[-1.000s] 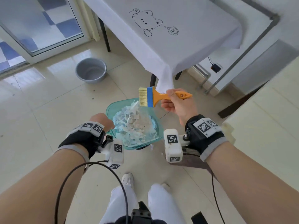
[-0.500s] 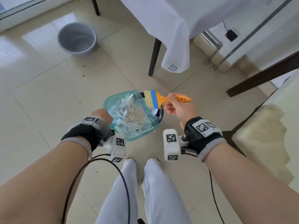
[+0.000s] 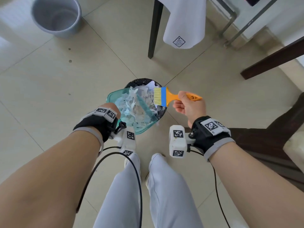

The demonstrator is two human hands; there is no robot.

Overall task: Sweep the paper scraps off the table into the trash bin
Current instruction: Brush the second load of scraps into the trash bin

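Left hand (image 3: 107,111) clamped on dustpan (image 3: 131,112), tilting scraps (image 3: 134,104) over trash bin (image 3: 141,81); right hand (image 3: 189,106) grips brush (image 3: 164,97) to clear them.

The translucent teal plastic dustpan (image 3: 113,99) looks smooth and glossy, heaped with crumpled white paper scraps (image 3: 131,106). Just beyond the right grip, the orange plastic brush (image 3: 171,97) shines, its yellow bristles matt. The beige tiled floor (image 3: 98,71) gleams.

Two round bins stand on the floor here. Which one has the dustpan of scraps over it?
The black-lined trash bin near the person's feet, right under the teal dustpan and brush. The grey bucket stands apart at upper left.
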